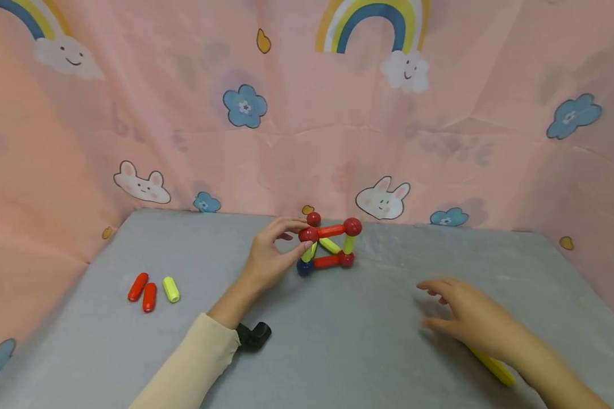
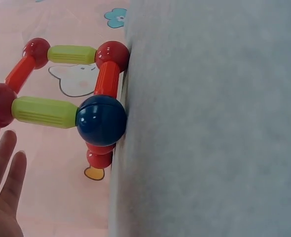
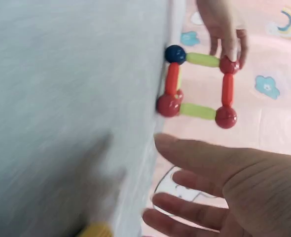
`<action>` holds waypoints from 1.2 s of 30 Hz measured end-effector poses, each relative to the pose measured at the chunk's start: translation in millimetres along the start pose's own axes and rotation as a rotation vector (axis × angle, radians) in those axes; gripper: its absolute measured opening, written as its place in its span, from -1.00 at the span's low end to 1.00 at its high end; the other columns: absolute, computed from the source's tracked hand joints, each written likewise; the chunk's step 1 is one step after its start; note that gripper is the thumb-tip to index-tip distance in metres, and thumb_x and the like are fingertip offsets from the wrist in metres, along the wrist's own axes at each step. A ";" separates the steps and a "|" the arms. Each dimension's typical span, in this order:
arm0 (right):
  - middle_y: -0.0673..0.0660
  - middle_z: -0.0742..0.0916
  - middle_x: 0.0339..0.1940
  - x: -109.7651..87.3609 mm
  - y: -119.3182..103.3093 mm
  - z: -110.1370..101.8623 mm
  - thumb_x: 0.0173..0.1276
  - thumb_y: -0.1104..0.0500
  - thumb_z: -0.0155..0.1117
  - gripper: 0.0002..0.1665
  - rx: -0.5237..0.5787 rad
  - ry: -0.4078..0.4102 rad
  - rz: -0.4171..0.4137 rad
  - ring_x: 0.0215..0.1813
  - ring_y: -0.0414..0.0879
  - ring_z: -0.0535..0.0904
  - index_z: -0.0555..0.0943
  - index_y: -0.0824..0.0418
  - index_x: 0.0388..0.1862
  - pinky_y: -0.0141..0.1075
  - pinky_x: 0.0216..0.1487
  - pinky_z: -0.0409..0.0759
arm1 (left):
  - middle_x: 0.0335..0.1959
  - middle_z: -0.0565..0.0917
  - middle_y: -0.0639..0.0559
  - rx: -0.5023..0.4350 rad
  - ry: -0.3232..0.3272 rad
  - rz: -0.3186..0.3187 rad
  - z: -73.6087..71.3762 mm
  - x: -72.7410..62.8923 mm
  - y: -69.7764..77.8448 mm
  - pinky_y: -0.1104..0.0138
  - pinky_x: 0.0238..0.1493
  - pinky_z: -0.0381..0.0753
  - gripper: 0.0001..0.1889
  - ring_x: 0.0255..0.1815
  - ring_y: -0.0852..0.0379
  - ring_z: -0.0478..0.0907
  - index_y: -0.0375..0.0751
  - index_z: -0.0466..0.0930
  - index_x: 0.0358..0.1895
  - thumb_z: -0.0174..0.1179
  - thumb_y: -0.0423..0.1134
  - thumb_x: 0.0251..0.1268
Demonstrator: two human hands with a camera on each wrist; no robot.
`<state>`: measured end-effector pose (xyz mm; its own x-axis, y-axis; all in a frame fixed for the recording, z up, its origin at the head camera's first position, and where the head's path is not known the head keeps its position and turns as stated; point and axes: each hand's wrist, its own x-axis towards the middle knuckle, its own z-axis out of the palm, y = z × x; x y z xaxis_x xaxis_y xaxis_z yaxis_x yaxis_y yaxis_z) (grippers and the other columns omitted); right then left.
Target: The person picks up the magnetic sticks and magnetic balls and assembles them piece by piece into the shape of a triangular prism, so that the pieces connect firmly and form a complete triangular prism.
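Observation:
A magnetic ball-and-rod frame stands on the grey table, with red rods (image 1: 330,231) and yellow-green rods (image 2: 44,112) joining several red balls (image 1: 352,226) and one dark blue ball (image 2: 101,121) at a lower corner. My left hand (image 1: 271,255) pinches the upper red ball (image 1: 308,234) at the frame's left side between thumb and fingers. Off to the right, my right hand (image 1: 465,315) hovers over the table, fingers spread and holding nothing. Under its wrist lies a yellow rod (image 1: 498,370), partly hidden by the hand and forearm.
Two loose red rods (image 1: 149,297) and a short yellow-green rod (image 1: 171,289) lie at the left of the table. A pink patterned cloth (image 1: 286,159) hangs behind the table's back edge. A black device (image 1: 256,336) sits at my left wrist.

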<state>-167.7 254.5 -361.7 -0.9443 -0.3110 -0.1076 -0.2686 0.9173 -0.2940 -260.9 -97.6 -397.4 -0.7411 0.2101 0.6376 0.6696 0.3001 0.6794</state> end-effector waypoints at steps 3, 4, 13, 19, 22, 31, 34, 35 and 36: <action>0.17 0.72 0.11 -8.1 9.9 0.7 0.10 -0.17 0.57 -0.21 -0.062 -0.009 0.089 -0.02 0.04 0.69 0.58 0.13 0.25 0.04 -0.19 0.68 | 0.02 0.73 -0.03 -0.019 -0.009 -0.001 -2.2 1.4 1.3 0.15 -0.04 0.74 -0.68 0.03 0.08 0.66 -0.23 0.69 0.06 0.42 -0.34 0.23; 0.15 0.73 0.05 -10.3 13.5 0.9 0.07 -0.19 0.58 -0.21 -0.074 -0.020 0.120 -0.04 0.03 0.69 0.59 0.13 0.22 0.05 -0.19 0.67 | 0.02 0.73 -0.03 -0.025 -0.009 -0.005 -2.8 1.6 1.6 0.15 -0.05 0.75 -0.68 0.00 0.08 0.67 -0.22 0.69 0.06 0.41 -0.34 0.23; -0.05 0.67 -0.34 -30.8 37.7 11.4 0.03 -0.17 0.60 -0.27 -0.072 -0.184 0.257 -0.30 -0.15 0.54 0.58 0.26 0.02 -0.16 -0.31 0.56 | 0.05 0.73 -0.07 -0.024 0.000 -0.001 -7.1 2.5 4.0 0.14 -0.12 0.77 -0.71 -0.03 0.05 0.69 -0.21 0.71 0.05 0.40 -0.35 0.25; -0.11 0.62 -0.41 -36.0 40.9 16.7 0.14 0.03 0.56 -0.65 -0.061 -0.160 0.204 -0.35 -0.21 0.48 0.61 0.07 -0.17 -0.25 -0.37 0.48 | 0.05 0.73 -0.08 -0.026 0.001 0.004 -4.8 0.7 5.3 0.17 -0.12 0.78 -0.69 -0.04 0.05 0.69 -0.20 0.71 0.05 0.41 -0.34 0.24; -0.12 0.65 -0.39 -31.2 37.2 15.0 0.19 0.10 0.52 -0.71 -0.042 -0.106 0.147 -0.34 -0.23 0.49 0.62 0.03 -0.15 -0.26 -0.36 0.49 | 0.04 0.73 -0.06 -0.033 0.004 -0.002 -2.6 -0.5 5.5 0.19 -0.12 0.78 -0.69 -0.04 0.06 0.69 -0.17 0.71 0.06 0.42 -0.34 0.23; -0.19 0.73 -0.32 -0.7 -7.1 11.2 0.19 0.13 0.53 -0.75 -0.010 0.076 -0.067 -0.27 -0.28 0.61 0.63 -0.08 -0.21 -0.26 -0.27 0.59 | 0.06 0.73 -0.08 -0.053 -0.014 -0.026 4.1 -4.7 6.1 0.25 -0.12 0.77 -0.69 -0.04 0.04 0.70 -0.21 0.70 0.06 0.40 -0.32 0.26; -0.14 0.76 -0.25 17.2 -33.4 11.2 0.22 0.16 0.51 -0.76 0.063 0.134 -0.102 -0.16 -0.18 0.67 0.66 -0.05 -0.18 -0.12 -0.13 0.68 | 0.06 0.72 -0.06 -0.046 -0.003 -0.032 3.5 -4.0 6.2 0.29 -0.12 0.76 -0.69 -0.04 0.05 0.70 -0.21 0.70 0.07 0.40 -0.31 0.27; -0.11 0.77 -0.22 24.3 -41.9 11.1 0.23 0.18 0.51 -0.77 0.091 0.151 -0.112 -0.13 -0.14 0.69 0.67 -0.02 -0.16 -0.08 -0.08 0.70 | 0.06 0.72 -0.04 -0.046 0.001 -0.034 2.8 -3.3 6.5 0.30 -0.12 0.76 -0.69 -0.03 0.06 0.70 -0.19 0.70 0.07 0.40 -0.31 0.26; -0.07 0.78 -0.19 31.4 -50.0 11.1 0.25 0.19 0.49 -0.76 0.121 0.168 -0.117 -0.10 -0.11 0.70 0.68 0.01 -0.13 -0.04 -0.04 0.71 | 0.06 0.72 -0.04 -0.046 0.002 -0.033 2.2 -2.5 6.4 0.31 -0.12 0.76 -0.69 -0.04 0.06 0.69 -0.19 0.70 0.07 0.40 -0.31 0.26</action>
<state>-181.8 196.1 -360.9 -0.9291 -0.3586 0.0903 -0.3630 0.8378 -0.4078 -254.9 -94.1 -395.5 -0.7627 0.1989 0.6154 0.6464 0.2641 0.7158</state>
